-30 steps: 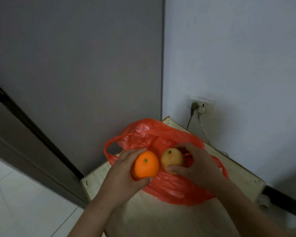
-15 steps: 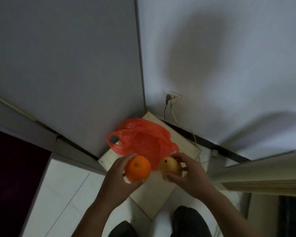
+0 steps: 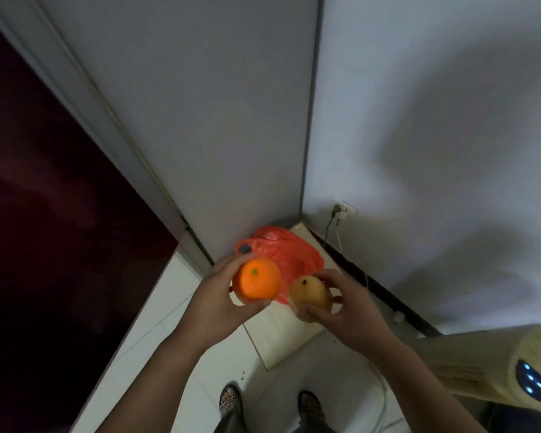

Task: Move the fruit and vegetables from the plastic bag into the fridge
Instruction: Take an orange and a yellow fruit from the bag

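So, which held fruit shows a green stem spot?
The orange in the left hand; the yellow fruit in the right hand has a dark spot.

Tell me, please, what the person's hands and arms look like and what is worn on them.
The left hand and the right hand are bare: no gloves, no rings that I can see. Both forearms are bare, with no sleeve, watch or bracelet down to the picture's lower edge. The light is dim, so small marks could escape notice.
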Tool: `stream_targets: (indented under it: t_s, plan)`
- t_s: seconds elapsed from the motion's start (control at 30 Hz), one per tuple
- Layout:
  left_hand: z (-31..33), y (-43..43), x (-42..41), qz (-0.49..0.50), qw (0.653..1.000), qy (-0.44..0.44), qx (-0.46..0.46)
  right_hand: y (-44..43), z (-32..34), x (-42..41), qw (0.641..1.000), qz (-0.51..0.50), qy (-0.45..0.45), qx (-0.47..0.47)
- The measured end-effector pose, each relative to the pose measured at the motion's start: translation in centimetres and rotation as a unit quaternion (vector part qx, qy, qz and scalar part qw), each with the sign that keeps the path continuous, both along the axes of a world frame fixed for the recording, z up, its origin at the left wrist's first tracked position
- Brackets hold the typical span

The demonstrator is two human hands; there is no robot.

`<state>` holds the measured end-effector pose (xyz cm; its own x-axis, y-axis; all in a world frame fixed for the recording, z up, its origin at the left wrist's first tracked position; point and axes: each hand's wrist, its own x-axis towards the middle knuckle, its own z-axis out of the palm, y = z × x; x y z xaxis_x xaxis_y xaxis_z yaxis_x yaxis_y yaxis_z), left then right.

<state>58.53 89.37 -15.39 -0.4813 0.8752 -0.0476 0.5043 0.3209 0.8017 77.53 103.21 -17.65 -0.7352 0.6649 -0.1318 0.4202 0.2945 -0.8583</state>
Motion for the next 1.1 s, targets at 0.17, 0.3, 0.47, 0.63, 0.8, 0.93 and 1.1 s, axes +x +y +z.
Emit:
stream_targets:
  t_s: [0.17,0.3,0.47,0.63,0.8,0.93,1.1]
  plan:
    - [1.0,-4.1,3.1,0.107,0.994,0.004,0.011,-0.2,1.0,-0.9,0.996,0.080,0.031,-0.006]
    - [1.1,-8.7,5.5,0.183,0.983,0.026,-0.010,-2.2,0.7,-2.2,0.985,0.169,0.035,-0.013]
    - [0.8,-15.3,8.0,0.288,0.956,0.043,-0.038,-6.3,0.7,-3.9,0.964,0.265,0.026,-0.017]
    - [1.5,-22.1,10.0,0.387,0.920,0.048,-0.021,-12.4,1.3,-6.4,0.932,0.361,0.026,-0.021]
    - [2.0,-31.1,11.8,0.466,0.883,0.055,-0.015,-21.7,2.4,-9.0,0.894,0.445,0.041,-0.009]
    - [1.8,-40.5,13.0,0.510,0.858,0.049,-0.009,-31.4,2.7,-10.0,0.866,0.499,0.044,-0.003]
    - [1.8,-53.1,13.5,0.546,0.837,0.036,0.004,-44.6,2.8,-10.5,0.857,0.514,0.041,-0.011]
